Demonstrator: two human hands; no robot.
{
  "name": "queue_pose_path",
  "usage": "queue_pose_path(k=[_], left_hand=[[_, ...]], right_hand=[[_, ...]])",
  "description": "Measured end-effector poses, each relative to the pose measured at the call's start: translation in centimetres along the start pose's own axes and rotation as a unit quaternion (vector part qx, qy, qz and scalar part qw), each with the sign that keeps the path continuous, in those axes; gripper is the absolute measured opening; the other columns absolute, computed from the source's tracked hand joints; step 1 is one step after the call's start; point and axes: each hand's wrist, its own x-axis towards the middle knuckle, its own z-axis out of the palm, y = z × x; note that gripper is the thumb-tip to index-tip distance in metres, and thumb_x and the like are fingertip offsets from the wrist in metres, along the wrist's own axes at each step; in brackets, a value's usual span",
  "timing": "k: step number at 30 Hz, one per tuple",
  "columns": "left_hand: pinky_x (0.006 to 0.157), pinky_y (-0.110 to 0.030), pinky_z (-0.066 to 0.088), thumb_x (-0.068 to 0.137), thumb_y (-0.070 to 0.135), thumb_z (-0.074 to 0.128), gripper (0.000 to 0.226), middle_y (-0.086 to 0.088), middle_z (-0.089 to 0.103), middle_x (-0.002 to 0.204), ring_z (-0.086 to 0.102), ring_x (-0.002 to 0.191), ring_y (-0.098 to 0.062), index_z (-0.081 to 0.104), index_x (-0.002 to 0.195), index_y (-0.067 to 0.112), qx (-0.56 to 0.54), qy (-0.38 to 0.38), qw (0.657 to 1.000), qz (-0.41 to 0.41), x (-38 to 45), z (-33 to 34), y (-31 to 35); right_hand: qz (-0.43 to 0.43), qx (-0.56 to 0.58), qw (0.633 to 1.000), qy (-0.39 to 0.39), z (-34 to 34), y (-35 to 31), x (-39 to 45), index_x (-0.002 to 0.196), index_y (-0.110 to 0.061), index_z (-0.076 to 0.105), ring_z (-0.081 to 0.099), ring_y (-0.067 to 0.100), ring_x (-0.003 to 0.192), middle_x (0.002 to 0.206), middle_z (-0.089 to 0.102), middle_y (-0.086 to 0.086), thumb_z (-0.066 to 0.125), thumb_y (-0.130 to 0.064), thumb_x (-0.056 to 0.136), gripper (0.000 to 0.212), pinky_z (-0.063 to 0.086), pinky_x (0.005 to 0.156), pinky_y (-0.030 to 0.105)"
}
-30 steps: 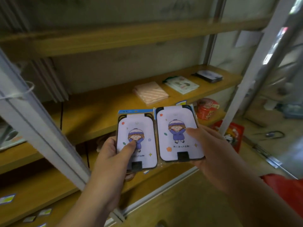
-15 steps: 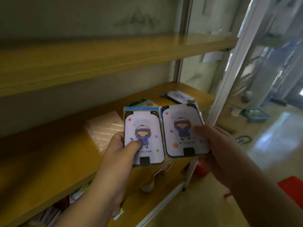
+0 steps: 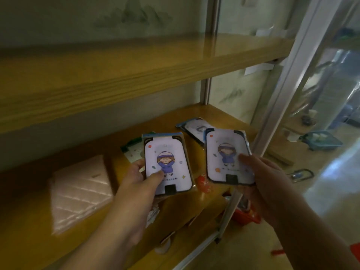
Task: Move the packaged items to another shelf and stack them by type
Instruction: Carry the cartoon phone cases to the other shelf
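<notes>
My left hand (image 3: 136,190) grips a packaged cartoon phone case (image 3: 167,162), white with a child in a purple coat, thumb across its front. My right hand (image 3: 266,184) holds a second, matching cartoon case (image 3: 227,152) a little further right and higher. Both packs hover over the middle wooden shelf (image 3: 109,166). On that shelf lie a pink quilted pack (image 3: 79,193) at the left, a green-edged pack (image 3: 134,151) partly hidden behind the left case, and a dark-edged pack (image 3: 191,126) behind the right case.
An upper wooden shelf (image 3: 136,71) overhangs the middle one. A white metal upright (image 3: 282,90) stands at the right end of the rack. Red packets (image 3: 202,184) sit on the lower level below the cases. A blue tray (image 3: 321,141) lies on the floor beyond.
The two cases were held edge to edge; they are apart now, the right one shifted rightward. The view has turned right and closer to the middle shelf.
</notes>
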Motion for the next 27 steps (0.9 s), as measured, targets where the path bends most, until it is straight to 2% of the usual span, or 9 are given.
queue_pose_path(k=[3,8,11,14,16,18,22,25,27], left_hand=[[0.095,-0.049,0.055,0.097,0.009,0.06,0.035,-0.003,0.076,0.114,0.074,0.1,-0.022,0.054,0.127,0.028,-0.004,0.029,1.0,0.01,2.4,3.4,0.1],[0.097,-0.045,0.053,0.099,0.016,0.057,0.036,0.003,0.069,0.123,0.066,0.111,-0.02,0.052,0.133,0.029,0.017,0.071,0.997,0.037,8.0,10.1,-0.1],[0.071,-0.023,0.046,0.102,0.025,0.053,0.024,0.01,0.063,0.113,0.058,0.098,-0.005,0.051,0.125,0.028,0.087,0.13,0.984,0.079,11.5,13.1,-0.3],[0.063,-0.021,0.04,0.102,0.018,0.047,0.018,0.008,0.063,0.106,0.057,0.089,-0.004,0.055,0.117,0.025,0.144,0.159,0.972,0.098,14.2,15.1,-0.3],[0.068,-0.026,0.047,0.102,0.017,0.044,0.023,-0.001,0.065,0.113,0.06,0.093,-0.013,0.058,0.119,0.022,0.185,0.172,0.964,0.08,15.5,15.8,-0.6],[0.084,-0.037,0.052,0.103,0.022,0.043,0.025,-0.006,0.059,0.127,0.059,0.101,-0.021,0.056,0.125,0.02,0.236,0.185,0.953,0.048,16.2,16.1,-0.9],[0.079,-0.033,0.036,0.105,0.031,0.042,0.036,-0.01,0.038,0.148,0.045,0.101,-0.019,0.046,0.138,0.017,0.331,0.208,0.92,0.014,16.5,17.1,-1.2],[0.084,-0.033,0.031,0.104,0.038,0.041,0.042,-0.007,0.033,0.152,0.043,0.126,-0.028,0.041,0.143,0.022,0.361,0.213,0.908,0.007,16.0,17.6,-1.4],[0.088,-0.032,0.028,0.104,0.041,0.04,0.042,-0.005,0.034,0.151,0.038,0.133,-0.026,0.042,0.143,0.025,0.375,0.206,0.904,0.016,15.5,17.5,-1.5]], right_hand=[[0.009,-0.036,0.999,0.01,-1.8,-1.5,3.8,0.118,-0.019,0.067,0.077,0.026,0.087,0.098,0.079,0.009,0.072,-0.03,0.077,0.042,0.061,0.062,0.034],[0.012,-0.071,0.997,-0.02,-4.7,-4.4,9.6,0.114,-0.02,0.07,0.077,0.023,0.086,0.098,0.08,0.005,0.063,-0.022,0.095,0.021,0.061,0.064,0.035],[0.018,-0.084,0.996,-0.04,-6.1,-5.6,12.2,0.112,-0.021,0.07,0.077,0.022,0.086,0.096,0.08,0.004,0.061,-0.02,0.096,0.018,0.059,0.073,0.041],[0.026,-0.095,0.994,-0.055,-7.3,-6.1,14.2,0.118,-0.019,0.069,0.076,0.025,0.092,0.101,0.08,0.006,0.062,-0.019,0.096,0.023,0.058,0.086,0.05],[0.032,-0.107,0.991,-0.068,-7.9,-6.3,15.1,0.118,-0.019,0.07,0.076,0.025,0.094,0.102,0.079,0.006,0.062,-0.021,0.096,0.024,0.057,0.09,0.052],[0.038,-0.121,0.988,-0.087,-8.6,-6.3,15.8,0.113,-0.022,0.072,0.076,0.024,0.093,0.1,0.08,0.005,0.063,-0.023,0.096,0.019,0.057,0.089,0.052],[0.043,-0.129,0.984,-0.114,-9.1,-6.5,17.0,0.114,-0.023,0.07,0.077,0.021,0.088,0.097,0.08,0.003,0.063,-0.021,0.095,0.02,0.06,0.081,0.048],[0.043,-0.131,0.982,-0.129,-8.9,-6.6,17.8,0.116,-0.022,0.069,0.077,0.02,0.086,0.095,0.08,0.002,0.064,-0.02,0.095,0.021,0.062,0.072,0.041],[0.048,-0.129,0.981,-0.138,-8.5,-6.6,18.4,0.117,-0.022,0.068,0.077,0.019,0.085,0.095,0.08,0.003,0.064,-0.02,0.095,0.023,0.063,0.068,0.037]])
